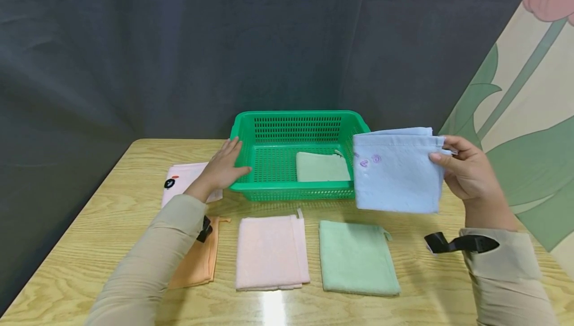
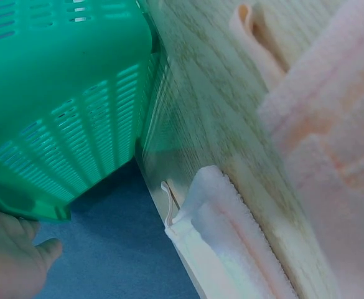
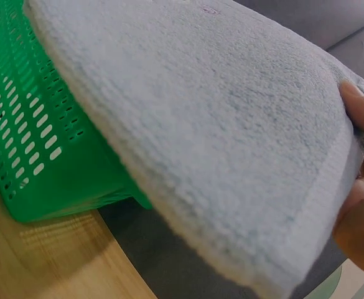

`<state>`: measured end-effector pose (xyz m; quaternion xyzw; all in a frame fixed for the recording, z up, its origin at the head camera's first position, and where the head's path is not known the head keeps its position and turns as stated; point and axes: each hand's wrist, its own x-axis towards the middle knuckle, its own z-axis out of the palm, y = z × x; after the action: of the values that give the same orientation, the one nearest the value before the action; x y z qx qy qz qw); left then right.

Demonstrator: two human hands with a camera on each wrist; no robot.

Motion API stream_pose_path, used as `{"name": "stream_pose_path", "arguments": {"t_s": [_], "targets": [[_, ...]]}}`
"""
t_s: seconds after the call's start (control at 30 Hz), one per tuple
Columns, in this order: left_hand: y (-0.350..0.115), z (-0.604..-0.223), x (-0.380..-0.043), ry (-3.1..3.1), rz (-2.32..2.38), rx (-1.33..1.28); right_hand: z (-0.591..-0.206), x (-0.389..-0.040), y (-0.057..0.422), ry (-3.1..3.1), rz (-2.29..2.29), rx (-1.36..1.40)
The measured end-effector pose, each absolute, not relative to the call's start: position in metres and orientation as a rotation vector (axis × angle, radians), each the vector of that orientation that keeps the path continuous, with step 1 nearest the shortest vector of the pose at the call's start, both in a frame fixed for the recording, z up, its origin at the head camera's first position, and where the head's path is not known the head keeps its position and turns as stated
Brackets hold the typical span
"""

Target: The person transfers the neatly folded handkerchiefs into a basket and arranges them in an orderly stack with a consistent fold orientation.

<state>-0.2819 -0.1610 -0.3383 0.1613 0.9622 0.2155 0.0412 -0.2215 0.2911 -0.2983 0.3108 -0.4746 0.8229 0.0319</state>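
My right hand (image 1: 471, 169) pinches the right edge of a folded light-blue towel (image 1: 399, 176) with purple embroidery, held up at the right end of a green plastic basket (image 1: 296, 186). In the right wrist view the towel (image 3: 206, 124) hides part of the basket, and thumb and fingers grip its edge. My left hand (image 1: 222, 166) rests on the basket's left rim with straight fingers; the left wrist view shows that hand (image 2: 14, 252) at the rim. Inside the basket, toward the right, lies a folded pale green towel (image 1: 322, 167).
In front of the basket lie a folded pink towel (image 1: 271, 253) and a green towel (image 1: 358, 258). An orange towel (image 1: 197, 261) and a white-pink towel (image 1: 184, 174) are partly under the left arm. A dark curtain (image 1: 224, 42) hangs behind the wooden table (image 1: 107, 206).
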Motion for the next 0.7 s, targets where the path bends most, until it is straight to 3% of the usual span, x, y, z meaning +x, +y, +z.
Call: {"name": "stream_pose_path", "arguments": {"t_s": [0.7], "targets": [[-0.161,-0.339,-0.282,2.955,0.658,0.493,-0.289,-0.230,0.274,-1.440,2.530,0.743]]}}
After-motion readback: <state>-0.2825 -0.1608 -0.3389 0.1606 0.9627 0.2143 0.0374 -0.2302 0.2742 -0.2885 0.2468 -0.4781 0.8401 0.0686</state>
